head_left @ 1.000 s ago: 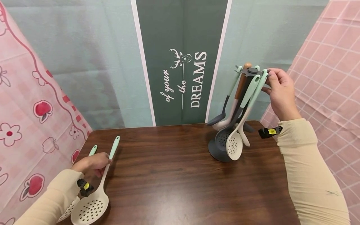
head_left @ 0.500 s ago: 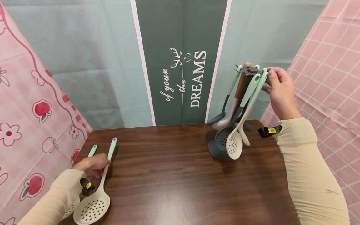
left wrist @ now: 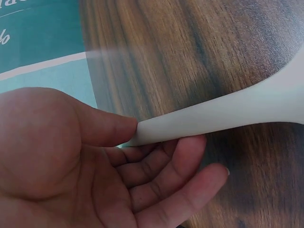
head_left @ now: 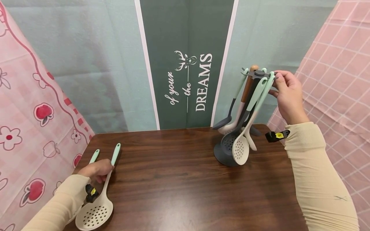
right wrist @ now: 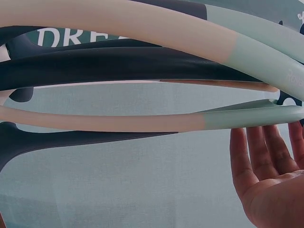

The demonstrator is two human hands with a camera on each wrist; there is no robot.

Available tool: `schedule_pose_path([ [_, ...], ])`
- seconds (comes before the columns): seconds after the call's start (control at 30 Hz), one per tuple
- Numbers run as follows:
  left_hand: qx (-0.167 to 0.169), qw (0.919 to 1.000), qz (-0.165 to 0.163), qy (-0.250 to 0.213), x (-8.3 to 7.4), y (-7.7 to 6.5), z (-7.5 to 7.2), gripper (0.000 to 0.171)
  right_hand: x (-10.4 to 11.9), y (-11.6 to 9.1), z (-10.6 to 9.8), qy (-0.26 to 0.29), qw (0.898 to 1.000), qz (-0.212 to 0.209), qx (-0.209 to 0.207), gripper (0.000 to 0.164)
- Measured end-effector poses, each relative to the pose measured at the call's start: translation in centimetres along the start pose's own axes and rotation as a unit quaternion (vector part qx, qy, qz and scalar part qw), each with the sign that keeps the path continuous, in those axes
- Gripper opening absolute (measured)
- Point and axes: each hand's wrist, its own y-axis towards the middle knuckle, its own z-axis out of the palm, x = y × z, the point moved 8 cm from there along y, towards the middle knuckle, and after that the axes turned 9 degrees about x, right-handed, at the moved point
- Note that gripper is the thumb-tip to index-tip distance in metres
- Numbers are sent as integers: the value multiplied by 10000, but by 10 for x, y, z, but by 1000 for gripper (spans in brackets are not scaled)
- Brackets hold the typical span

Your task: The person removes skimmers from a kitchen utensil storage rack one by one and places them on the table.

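Note:
My left hand (head_left: 99, 168) pinches a cream skimmer (head_left: 95, 213) with a mint handle end at the table's left; the left wrist view shows thumb and fingers on its pale shaft (left wrist: 190, 122). A second skimmer (head_left: 94, 156) lies beside it, largely hidden by the hand and sleeve. At the right, a dark grey utensil stand (head_left: 222, 155) carries several hanging utensils. My right hand (head_left: 289, 93) holds the stand's top at a hook, thumb and fingers by the mint handle ends. In the right wrist view, its fingers (right wrist: 256, 149) reach up against a mint handle (right wrist: 247, 118); the thumb is out of sight.
The stand holds a cream slotted spoon (head_left: 241, 150), a dark slotted turner-like piece (head_left: 229, 141) and a dark ladle (head_left: 222, 122). A brown wooden table (head_left: 173, 179) lies beneath, with a printed cloth (head_left: 188, 29) behind and pink cloths at both sides.
The left hand has shifted slightly right with the skimmer, whose handle end has moved a little left and toward me. The right hand stays at the stand's top.

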Motion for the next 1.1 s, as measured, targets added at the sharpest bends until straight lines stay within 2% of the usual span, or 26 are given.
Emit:
schedule_pose_path([
  [0.23, -48, 9995, -130, 267, 2, 1, -2, 26, 0, 0, 0, -59, 10000, 39, -26, 15],
  [0.5, -138, 9987, -68, 487, 4, 4, -2, 28, 1, 1, 1, -24, 10000, 15, -35, 15],
  [1.1, -82, 9993, -265, 234, 14, 6, 0, 24, -1, 2, -1, -31, 10000, 38, -26, 16],
])
